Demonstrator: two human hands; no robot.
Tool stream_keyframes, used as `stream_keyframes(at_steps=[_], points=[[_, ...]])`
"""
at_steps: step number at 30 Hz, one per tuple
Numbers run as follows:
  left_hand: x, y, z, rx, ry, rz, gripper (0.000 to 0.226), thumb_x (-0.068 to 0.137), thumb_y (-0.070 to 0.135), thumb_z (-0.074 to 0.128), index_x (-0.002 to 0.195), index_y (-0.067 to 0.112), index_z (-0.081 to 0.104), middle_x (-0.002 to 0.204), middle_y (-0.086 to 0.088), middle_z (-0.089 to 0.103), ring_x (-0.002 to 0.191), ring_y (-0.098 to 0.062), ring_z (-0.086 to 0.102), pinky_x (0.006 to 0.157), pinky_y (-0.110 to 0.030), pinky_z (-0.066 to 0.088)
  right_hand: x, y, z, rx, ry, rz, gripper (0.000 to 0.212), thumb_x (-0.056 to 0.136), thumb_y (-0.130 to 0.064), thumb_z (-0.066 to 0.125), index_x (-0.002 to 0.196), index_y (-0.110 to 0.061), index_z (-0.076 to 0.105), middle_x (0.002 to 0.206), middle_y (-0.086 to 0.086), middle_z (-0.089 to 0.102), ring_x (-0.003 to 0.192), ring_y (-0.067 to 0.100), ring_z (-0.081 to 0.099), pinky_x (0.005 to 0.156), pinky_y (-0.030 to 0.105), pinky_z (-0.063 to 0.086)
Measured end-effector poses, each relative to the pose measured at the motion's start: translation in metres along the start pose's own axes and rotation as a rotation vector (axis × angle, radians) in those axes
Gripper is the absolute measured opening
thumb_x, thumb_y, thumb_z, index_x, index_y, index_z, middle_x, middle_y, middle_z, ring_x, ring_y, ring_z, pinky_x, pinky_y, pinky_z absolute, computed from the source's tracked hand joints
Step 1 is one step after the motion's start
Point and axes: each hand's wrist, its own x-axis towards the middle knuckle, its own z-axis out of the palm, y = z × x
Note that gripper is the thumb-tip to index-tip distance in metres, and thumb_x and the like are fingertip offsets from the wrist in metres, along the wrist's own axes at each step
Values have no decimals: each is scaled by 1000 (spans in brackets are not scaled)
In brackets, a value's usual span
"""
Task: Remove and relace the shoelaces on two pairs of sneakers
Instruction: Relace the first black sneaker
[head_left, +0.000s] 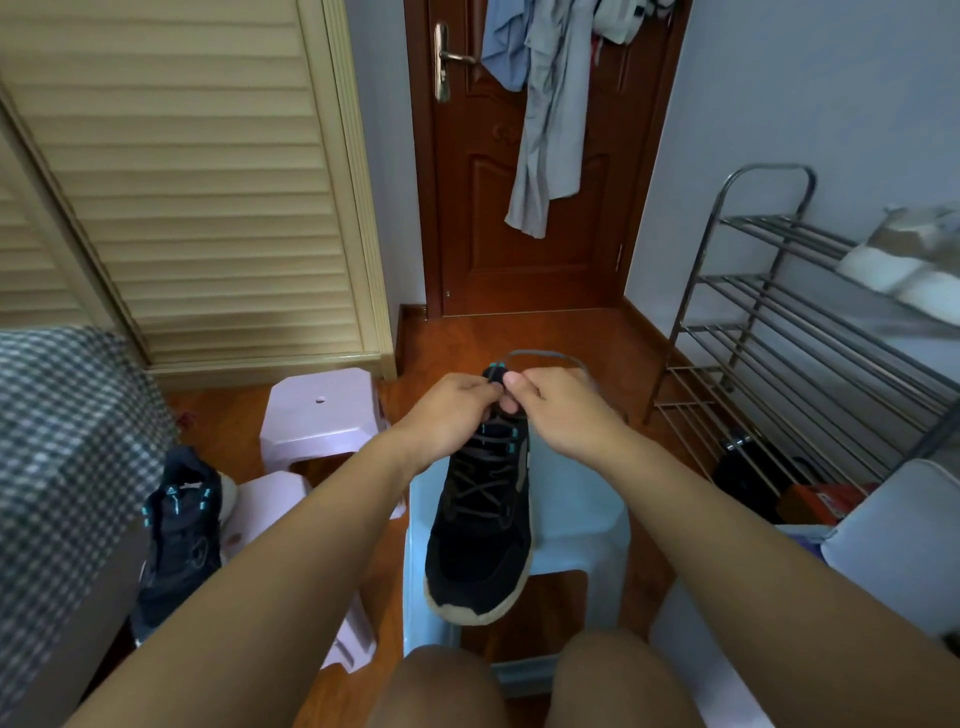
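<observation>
The sneaker (480, 519) is lying on the blue stool (587, 525), toe toward the person and overhanging the near edge, collar pointing away. Both hands are working at the top eyelets. The left hand (452, 410) is pinching the tongue area of the collar, fingers curled onto it. The right hand (556, 405) is pinching the lace (550, 357), thumb and forefinger closed on it just beside the collar; the lace is looping out beyond the hands. Lower rows are sitting crossed and laced. A second sneaker (179, 535) is resting against the pink stool (317, 415) at left, well apart.

Probable faults from here:
- The shoe is overhanging the stool; a hard pull on the lace could be tipping it off.
- The loose loop could be snagging or twisting, giving an uneven top row.
- A slipping pinch would be dropping the lace end out of the eyelet.
</observation>
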Motion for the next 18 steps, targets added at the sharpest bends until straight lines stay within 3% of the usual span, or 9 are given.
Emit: stream_keyframes(at_steps=[2, 5, 8, 10, 12, 13, 15, 17, 18], points=[[0, -4, -2, -72, -19, -25, 39, 104, 26, 51, 76, 21, 78, 68, 9, 62, 76, -14, 57, 78, -31, 41, 4, 10, -8, -164, 120, 95, 40, 104, -35, 44, 67, -23, 52, 64, -7, 50, 71, 23, 54, 64, 32, 39], [-3, -11, -5, -158, -45, 1, 26, 102, 20, 60, 88, 7, 77, 92, 5, 77, 96, -13, 70, 95, -31, 47, 8, 7, -11, -90, -65, 209, 25, 95, -20, 60, 75, -33, 70, 68, -8, 61, 65, 23, 62, 54, 26, 43], [-6, -16, -13, -249, -86, 35, 9, 91, 7, 72, 94, 11, 80, 94, -2, 78, 93, -13, 71, 93, -28, 49, 4, -4, 3, 230, -221, 123, 26, 92, -14, 68, 100, -37, 76, 81, -9, 70, 71, 14, 65, 62, 24, 51], [-6, -16, -16, -207, -93, 45, 15, 86, 1, 76, 91, 14, 80, 89, 1, 77, 89, -10, 69, 89, -26, 49, 3, -7, 7, 321, -172, 100, 19, 93, -10, 67, 104, -22, 76, 80, -10, 67, 66, -2, 60, 58, 13, 45], [-5, -15, -17, -136, -72, 41, 21, 82, 1, 79, 83, 22, 80, 84, 4, 74, 85, -9, 67, 88, -28, 51, 6, -4, 11, 312, -89, 86, 15, 92, -9, 65, 98, -16, 78, 79, -8, 69, 69, -2, 62, 59, 21, 47], [-4, -15, -16, -109, -47, 39, 22, 81, 2, 80, 80, 24, 79, 82, 4, 73, 82, -9, 66, 86, -29, 52, 7, -3, 13, 301, -64, 95, 14, 91, -10, 65, 94, -17, 77, 83, -4, 71, 75, 6, 65, 62, 26, 51], [0, -14, -11, -56, 86, 40, 22, 80, -2, 78, 78, 19, 73, 77, 4, 69, 74, -8, 63, 75, -28, 50, 8, -2, 17, 283, -54, 100, 10, 93, -14, 65, 92, -16, 75, 87, -1, 71, 75, 14, 64, 58, 19, 47], [2, -12, 0, 82, 325, 92, 25, 78, -2, 72, 77, 20, 60, 73, 6, 62, 67, -11, 56, 63, -27, 46, 6, -1, 21, 305, -94, 65, 12, 96, -17, 64, 89, -13, 73, 84, -6, 66, 68, 6, 57, 52, 9, 38], [3, -12, 6, 169, 422, 139, 26, 77, 0, 69, 78, 22, 54, 74, 8, 59, 67, -12, 54, 61, -29, 44, 6, 0, 23, 327, -110, 50, 14, 97, -16, 62, 88, -10, 72, 85, -7, 64, 69, 4, 56, 57, 9, 38]])
